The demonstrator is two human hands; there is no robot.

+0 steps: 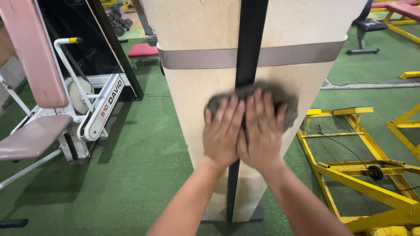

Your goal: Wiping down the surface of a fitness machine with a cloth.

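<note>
Both my hands press side by side, palms flat, on a grey cloth [286,102] held against a tall beige panel [197,96] of a gym machine. My left hand [224,131] lies left of the panel's black vertical bar [250,43]; my right hand [262,131] lies across that bar. The cloth is blurred and shows above and to the right of my fingers. A grey-brown band [201,58] runs across the panel above the cloth.
A white machine [94,111] with pink pads [33,135] stands to the left on green turf [131,175]. A yellow steel frame [354,170] with a small wheel lies on the floor to the right. Benches and dumbbells stand further back.
</note>
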